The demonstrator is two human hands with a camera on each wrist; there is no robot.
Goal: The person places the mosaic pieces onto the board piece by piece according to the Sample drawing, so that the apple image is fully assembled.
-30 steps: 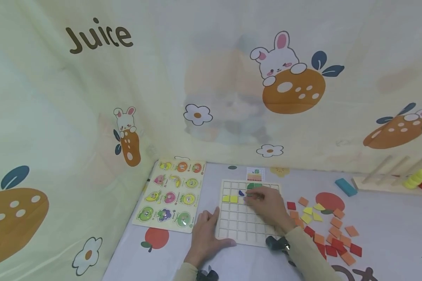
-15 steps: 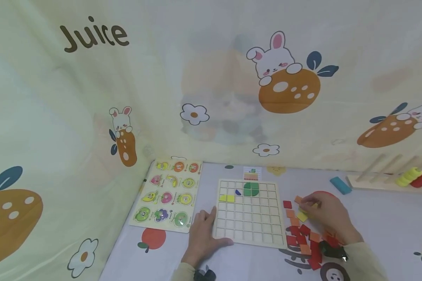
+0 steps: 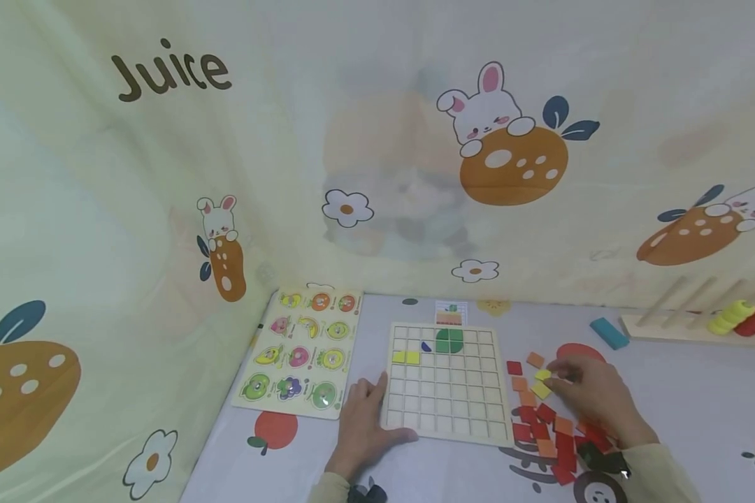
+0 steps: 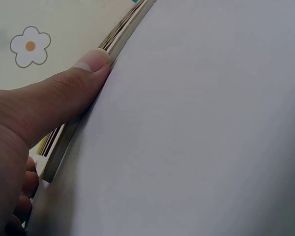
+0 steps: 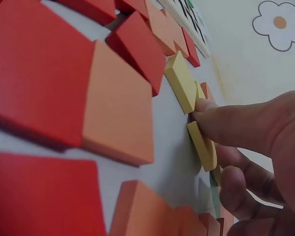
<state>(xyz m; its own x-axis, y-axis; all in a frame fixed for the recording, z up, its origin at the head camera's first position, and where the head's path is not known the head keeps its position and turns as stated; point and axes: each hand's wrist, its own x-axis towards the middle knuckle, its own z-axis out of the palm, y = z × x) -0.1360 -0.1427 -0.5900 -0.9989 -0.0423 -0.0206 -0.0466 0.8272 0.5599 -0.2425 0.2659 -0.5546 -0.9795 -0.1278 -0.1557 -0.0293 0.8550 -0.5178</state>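
In the head view, a pale board with a square grid [image 3: 444,405] is seen at lower centre; its lower-left corner is framed by the left hand [image 3: 368,423], whose thumb and index finger are spread wide along the two edges. At lower right, two small flat yellow pieces [image 3: 540,390] are seen just left of the fingertips of the right hand [image 3: 593,398]. The right hand is clearly the nearer one; the left hand is separated from the pieces by the board. Flat red tiles [image 3: 565,446] and flat orange tiles [image 3: 563,425] are scattered below them. In the left wrist view, the thumb is rested against the board's edge at upper left. In the right wrist view, one yellow piece is seen at upper centre, just above the thumb tip, and another just below the thumb; both are slanted lengthwise from upper left to lower right. Thumb and fingers are held narrowly apart, but whether a piece is pinched cannot be told
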